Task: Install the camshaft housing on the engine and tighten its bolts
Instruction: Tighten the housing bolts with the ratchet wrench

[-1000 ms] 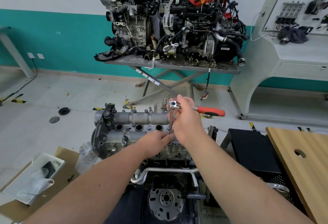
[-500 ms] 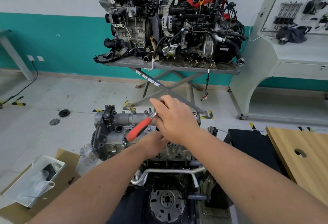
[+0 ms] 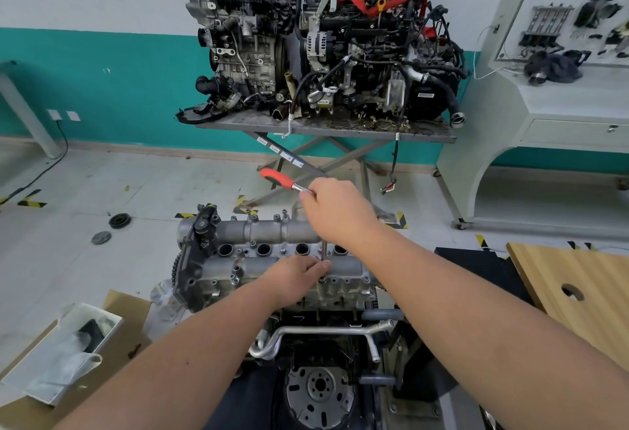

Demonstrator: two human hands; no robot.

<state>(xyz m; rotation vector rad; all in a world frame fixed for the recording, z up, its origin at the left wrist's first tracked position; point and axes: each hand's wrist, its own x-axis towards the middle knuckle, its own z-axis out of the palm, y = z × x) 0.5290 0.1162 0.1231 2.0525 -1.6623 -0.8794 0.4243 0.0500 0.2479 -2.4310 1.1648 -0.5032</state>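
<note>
Red-handled ratchet (image 3: 279, 178) angles up-left from the right hand (image 3: 335, 212) gripping its head; its extension (image 3: 323, 250) drops straight down to the bolt beside the left hand's (image 3: 292, 274) pinching fingertips.

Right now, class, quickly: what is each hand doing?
Left hand: pinches the extension bar low down.
Right hand: grips the ratchet at its head.

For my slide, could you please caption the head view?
Right hand turns ratchet; left hand steadies its extension on camshaft housing.
</note>
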